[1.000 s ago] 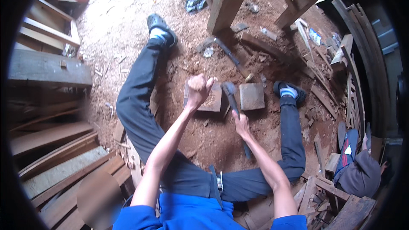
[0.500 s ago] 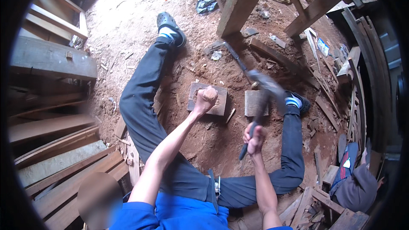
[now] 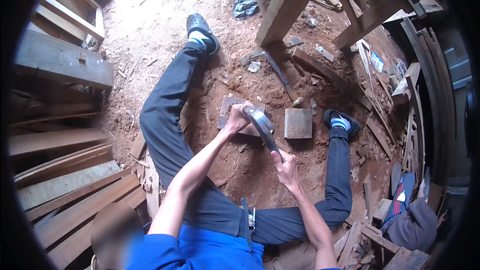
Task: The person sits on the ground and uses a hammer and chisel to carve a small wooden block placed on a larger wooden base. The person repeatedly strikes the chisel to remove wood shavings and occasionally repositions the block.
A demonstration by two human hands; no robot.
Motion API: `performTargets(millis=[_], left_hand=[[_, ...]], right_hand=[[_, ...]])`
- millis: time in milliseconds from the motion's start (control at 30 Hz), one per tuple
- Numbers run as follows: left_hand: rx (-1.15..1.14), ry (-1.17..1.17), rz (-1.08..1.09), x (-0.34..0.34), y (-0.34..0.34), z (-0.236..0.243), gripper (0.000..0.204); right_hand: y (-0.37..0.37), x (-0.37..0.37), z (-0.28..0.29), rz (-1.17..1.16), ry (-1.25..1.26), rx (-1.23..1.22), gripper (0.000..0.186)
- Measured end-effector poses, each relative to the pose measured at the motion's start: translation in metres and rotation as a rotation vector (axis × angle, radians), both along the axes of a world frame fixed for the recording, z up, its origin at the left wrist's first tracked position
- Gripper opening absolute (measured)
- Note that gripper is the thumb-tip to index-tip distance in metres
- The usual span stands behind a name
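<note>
My right hand (image 3: 286,167) is closed round the dark grip of a hammer (image 3: 263,127). The hammer's metal head lies over the top of my left fist. My left hand (image 3: 237,120) is wrapped round an upright piece with a round, wood-coloured top, now mostly hidden by the hammer head. Beneath the fist, a wooden block (image 3: 227,110) rests on the ground. To its right sits a second squarish block (image 3: 298,123), apart from both hands. Beyond that block lies a long dark tool (image 3: 280,76) with a pale end.
My legs spread around the blocks on reddish, sawdust-strewn ground. A heavy wooden frame (image 3: 282,10) stands at the far right of centre. Stacked planks (image 3: 65,145) line the left side; boards (image 3: 415,115) and offcuts lie at the right. Another person (image 3: 412,220) is at the lower right.
The hammer has swung down and left from over the right-hand block onto the top of my left fist. My right hand moved slightly left; my left hand stays over its block.
</note>
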State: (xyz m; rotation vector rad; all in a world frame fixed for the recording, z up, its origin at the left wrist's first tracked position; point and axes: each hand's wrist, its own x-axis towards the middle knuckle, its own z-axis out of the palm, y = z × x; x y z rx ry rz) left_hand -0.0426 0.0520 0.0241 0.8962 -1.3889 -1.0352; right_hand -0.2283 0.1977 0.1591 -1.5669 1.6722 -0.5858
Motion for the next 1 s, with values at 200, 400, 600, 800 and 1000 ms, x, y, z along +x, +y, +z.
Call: performTargets(millis=[200,400,600,800,1000], left_hand=[[-0.102,-0.255,0.18,0.004,0.007,0.009,0.025],[-0.111,-0.177,0.228,0.002,0.004,0.059,0.029],[-0.049,-0.329,0.148,0.009,-0.01,0.027,0.022],[-0.222,-0.229,0.067,0.006,-0.009,-0.007,0.024],[-0.009,-0.145,0.089,0.005,-0.008,-0.006,0.021]], right_hand=[[0.01,-0.011,-0.076,-0.181,-0.163,-0.096,0.066],[-0.016,-0.063,-0.119,-0.182,0.183,0.232,0.072],[-0.006,-0.057,-0.121,-0.344,-0.057,0.344,0.068],[-0.016,-0.026,-0.039,-0.413,-0.513,0.313,0.054],[-0.005,-0.004,0.064,-0.204,-0.819,-0.191,0.058]])
